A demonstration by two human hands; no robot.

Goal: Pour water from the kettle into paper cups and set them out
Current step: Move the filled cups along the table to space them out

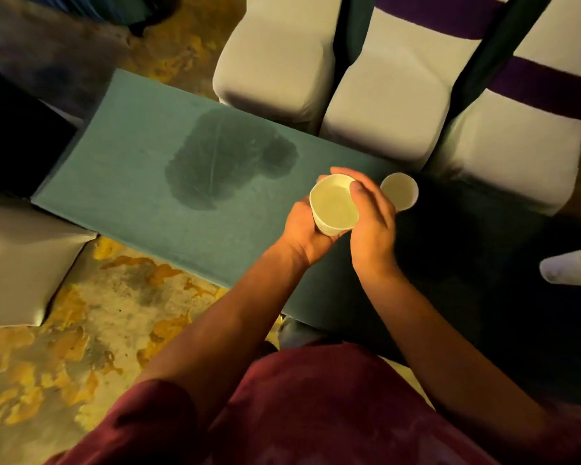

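Note:
A white paper cup (332,206) filled with water is held above the green-covered table (131,169). My left hand (304,229) cradles it from below and the side. My right hand (371,216) wraps its right side, thumb over the rim. A second paper cup (399,191) stands on the table just right of my right hand, near the far edge. A third white cup (574,266) shows at the right frame edge. No kettle is in view.
A large dark wet patch (225,159) stains the tablecloth left of the cups. White-covered chairs with purple bands (386,105) line the far side. Another white chair seat (17,263) sits at left. Patterned carpet (91,330) lies below.

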